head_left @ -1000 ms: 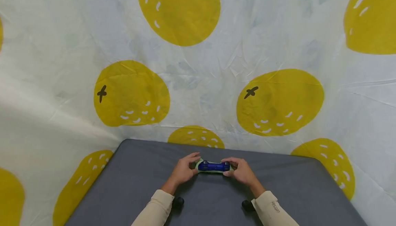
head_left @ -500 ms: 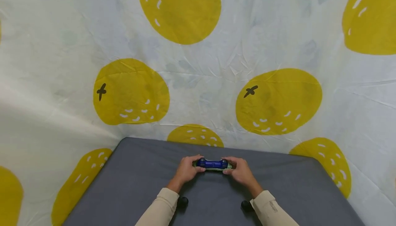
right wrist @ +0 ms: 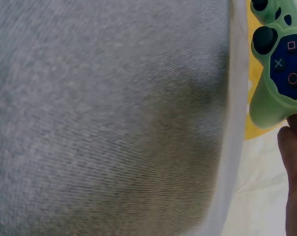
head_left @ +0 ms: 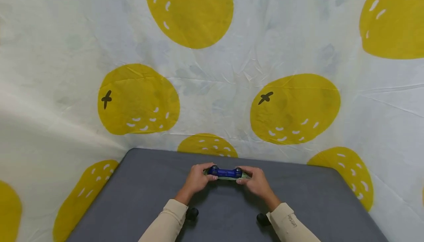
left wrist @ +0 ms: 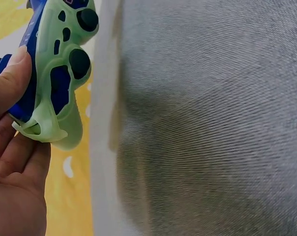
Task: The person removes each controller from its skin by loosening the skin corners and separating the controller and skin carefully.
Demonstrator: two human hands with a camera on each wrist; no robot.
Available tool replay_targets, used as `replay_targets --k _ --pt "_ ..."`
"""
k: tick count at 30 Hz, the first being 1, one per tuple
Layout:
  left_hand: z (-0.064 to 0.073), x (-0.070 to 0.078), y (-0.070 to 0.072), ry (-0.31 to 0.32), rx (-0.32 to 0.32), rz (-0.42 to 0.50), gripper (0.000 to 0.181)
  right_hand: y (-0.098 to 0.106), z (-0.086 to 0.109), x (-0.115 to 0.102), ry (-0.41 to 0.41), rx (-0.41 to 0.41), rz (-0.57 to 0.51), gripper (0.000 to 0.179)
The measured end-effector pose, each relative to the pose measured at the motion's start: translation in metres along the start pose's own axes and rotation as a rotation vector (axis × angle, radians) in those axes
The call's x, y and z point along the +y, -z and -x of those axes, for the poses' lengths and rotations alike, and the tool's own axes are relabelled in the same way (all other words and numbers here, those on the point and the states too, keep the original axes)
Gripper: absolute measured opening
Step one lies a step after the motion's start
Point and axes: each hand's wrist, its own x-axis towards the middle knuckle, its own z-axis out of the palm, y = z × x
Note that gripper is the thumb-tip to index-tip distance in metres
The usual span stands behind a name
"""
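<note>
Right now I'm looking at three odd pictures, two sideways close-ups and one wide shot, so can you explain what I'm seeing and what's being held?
There is no machine here: a person wears three cameras. The wide shot comes from the head camera, looking down at both hands over a grey table set against a white cloth with yellow fruit shapes. The two close-ups come from cameras strapped to each wrist, which is why they look tilted. The left hand and the right hand grip the two ends of a game controller. It is blue, wrapped in a pale green soft cover, with dark thumbsticks. Nothing else shows on the table.
</note>
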Motion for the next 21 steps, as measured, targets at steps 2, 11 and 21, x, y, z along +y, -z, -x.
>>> replay_targets --k 2,11,21 --pt "0.0 0.003 0.002 0.015 -0.002 0.021 0.045 0.002 0.0 -0.002 -0.007 0.006 0.002 0.043" --pt "0.001 0.008 0.006 0.06 0.012 0.086 0.047 0.006 0.004 -0.011 -0.002 0.01 0.022 0.046" --pt "0.009 0.016 0.016 0.105 -0.004 0.143 0.053 0.011 0.007 -0.025 0.007 0.003 -0.004 0.046"
